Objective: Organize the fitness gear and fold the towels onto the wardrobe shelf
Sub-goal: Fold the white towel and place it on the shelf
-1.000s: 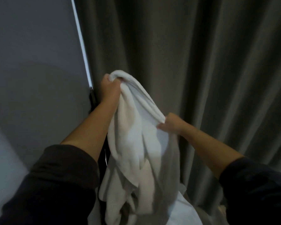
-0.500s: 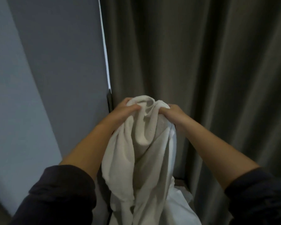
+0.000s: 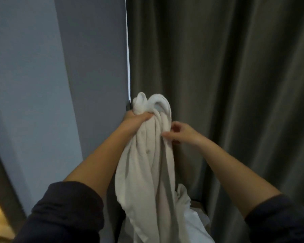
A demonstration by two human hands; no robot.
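The towel (image 3: 147, 163) is held bunched before the curtain (image 3: 235, 85), its top clenched in the left hand (image 3: 137, 120); the right hand (image 3: 181, 134) is set at a fold, pinching or not cannot be told. With edges buried, a crooked fold is risked

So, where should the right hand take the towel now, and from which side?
Probably the outer right fold of the towel, just below the bunch that the left hand grips, coming from the right. The folds hang long and loose there, and the right hand is beside that edge.
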